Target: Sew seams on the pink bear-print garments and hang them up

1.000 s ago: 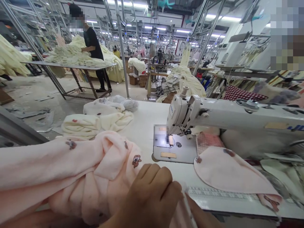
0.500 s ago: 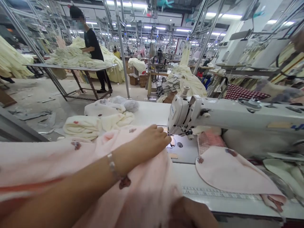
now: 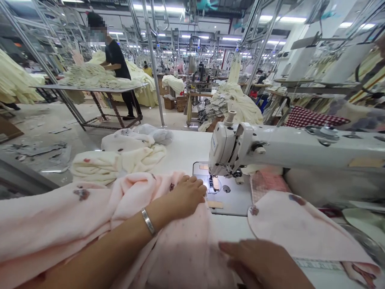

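The left hand (image 3: 188, 196) holds pink fleece (image 3: 183, 253) in curled fingers, apparently steadying it; whether the right hand (image 3: 258, 259) grips is unclear.

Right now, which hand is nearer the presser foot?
Left: the left hand is on the pink fabric beside the presser foot; the right hand is farther, nearer the camera.

At ten o'clock, a person (image 3: 118, 60) stands by a table (image 3: 49, 86) of cream cloth (image 3: 93, 77). Checked fabric (image 3: 314, 117) lies towards three.

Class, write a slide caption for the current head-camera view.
Left hand on pink printed plush fabric beside a sewing machine, right hand near the fabric's edge.
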{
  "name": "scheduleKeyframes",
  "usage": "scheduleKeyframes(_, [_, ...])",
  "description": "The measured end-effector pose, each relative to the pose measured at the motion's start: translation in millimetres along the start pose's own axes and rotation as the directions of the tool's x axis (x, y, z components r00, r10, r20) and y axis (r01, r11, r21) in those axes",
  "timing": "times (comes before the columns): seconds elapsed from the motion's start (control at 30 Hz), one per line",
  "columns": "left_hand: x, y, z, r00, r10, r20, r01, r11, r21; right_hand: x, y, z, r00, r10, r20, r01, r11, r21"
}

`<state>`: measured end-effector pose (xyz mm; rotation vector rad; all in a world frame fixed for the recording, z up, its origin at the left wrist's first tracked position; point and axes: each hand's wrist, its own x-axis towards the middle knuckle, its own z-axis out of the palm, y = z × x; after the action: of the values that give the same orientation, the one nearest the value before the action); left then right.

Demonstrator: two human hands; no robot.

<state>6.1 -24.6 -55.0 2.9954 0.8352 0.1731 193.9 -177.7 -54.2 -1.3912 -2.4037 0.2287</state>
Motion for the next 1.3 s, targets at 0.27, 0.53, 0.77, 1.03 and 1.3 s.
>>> scheduleKeyframes(0.27, [2.5, 23.1, -20.3, 0.956, -0.278, -0.094, 0.283, 0.958, 0.038, 47.8, 25.1, 17.2, 0.994, -0.106, 0.040, 0.111, 0.985, -0.134])
scheduleKeyframes(0.53, [-52.3, 64.5, 23.4, 0.959, -0.240, -0.151, 0.233, 0.970, -0.062, 68.4, 61.3, -1.3, 0.974, -0.138, 0.178, 0.163, 0.977, -0.138])
scheduleKeyframes(0.77, [-29.3, 11.8, -4.9, 0.999, -0.019, 0.046, 0.030, 0.965, -0.260, 87.2, 88.7, 11.0, 0.996, -0.072, 0.044, 0.083, 0.911, -0.403])
scheduleKeyframes(1.03, [-8.3, 1.0, 3.7, 1.000, -0.009, 0.004, 0.010, 0.957, -0.290, 75.9, 111.4, 6.7, 0.986, -0.072, -0.151, -0.018, 0.852, -0.523])
scheduleKeyframes(1.3, [4.1, 1.8, 3.0, 0.992, -0.093, -0.082, 0.063, 0.948, -0.312, 76.2, 80.8, 13.6, 0.918, -0.374, -0.131, 0.306, 0.879, -0.366])
